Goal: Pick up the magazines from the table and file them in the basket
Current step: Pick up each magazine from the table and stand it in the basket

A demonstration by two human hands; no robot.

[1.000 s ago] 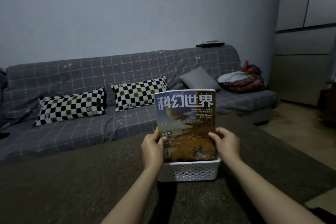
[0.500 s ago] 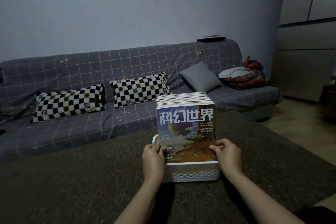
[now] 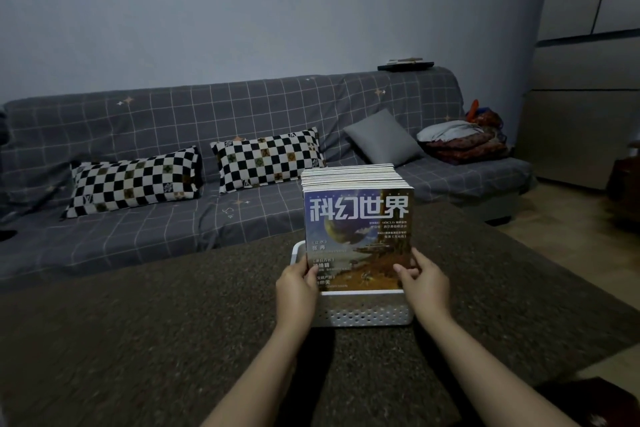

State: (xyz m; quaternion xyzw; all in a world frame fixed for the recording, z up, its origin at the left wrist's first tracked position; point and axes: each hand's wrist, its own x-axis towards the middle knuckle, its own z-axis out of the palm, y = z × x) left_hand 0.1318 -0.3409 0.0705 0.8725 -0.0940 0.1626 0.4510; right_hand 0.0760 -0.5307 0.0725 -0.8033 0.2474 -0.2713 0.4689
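A white perforated basket (image 3: 363,314) stands on the dark speckled table (image 3: 156,340). Several magazines (image 3: 349,173) stand upright in it, packed front to back. The front magazine (image 3: 358,229) has a blue and orange cover with large white characters, and its lower edge sits inside the basket. My left hand (image 3: 296,288) grips the front magazine's lower left edge. Its lower right edge is gripped by my right hand (image 3: 424,284), thumb on the cover.
Beyond the table stands a grey checked sofa (image 3: 173,229) with two black-and-white checked cushions (image 3: 266,159), a grey cushion (image 3: 382,137) and folded bedding (image 3: 460,142). Pale cabinets (image 3: 581,97) fill the right side. A dark object (image 3: 588,406) sits at the lower right corner.
The front magazine has come down from above the basket into it, in front of the other magazines. Both hands have stayed on its lower edges and sunk with it.
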